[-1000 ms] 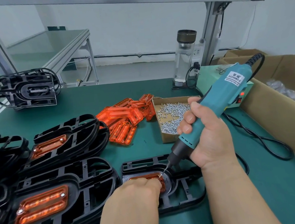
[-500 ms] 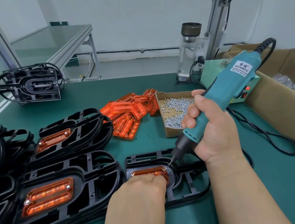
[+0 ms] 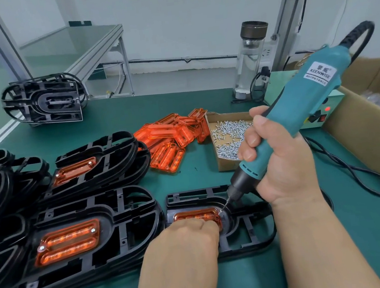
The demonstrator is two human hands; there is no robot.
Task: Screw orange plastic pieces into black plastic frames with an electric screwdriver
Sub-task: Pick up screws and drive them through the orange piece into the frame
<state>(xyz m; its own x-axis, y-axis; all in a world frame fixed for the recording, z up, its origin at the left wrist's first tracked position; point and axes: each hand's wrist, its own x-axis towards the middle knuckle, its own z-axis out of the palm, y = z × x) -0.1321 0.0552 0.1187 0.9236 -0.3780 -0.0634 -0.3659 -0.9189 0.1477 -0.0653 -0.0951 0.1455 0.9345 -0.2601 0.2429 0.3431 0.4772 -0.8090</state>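
My right hand (image 3: 278,157) grips a teal electric screwdriver (image 3: 298,110), tilted, its bit tip on the right end of an orange piece (image 3: 196,214). That piece lies in a black frame (image 3: 248,229) on the green mat in front of me. My left hand (image 3: 184,246) rests on the orange piece and the frame, covering the piece's near edge; its fingers are curled downward and hidden. Left of it lies a finished black frame with a screwed orange insert (image 3: 68,241). Loose orange pieces (image 3: 170,143) are piled further back.
A cardboard tray of screws (image 3: 226,132) sits behind the screwdriver. Stacks of black frames (image 3: 97,168) fill the left side, and one frame stack (image 3: 42,101) stands at the far left. A glass bottle (image 3: 249,59), a power unit (image 3: 316,115) and a big cardboard box (image 3: 372,127) lie right.
The view has shifted slightly. Both hands stay in place, with the screwdriver bit kept at the right end of the orange piece.
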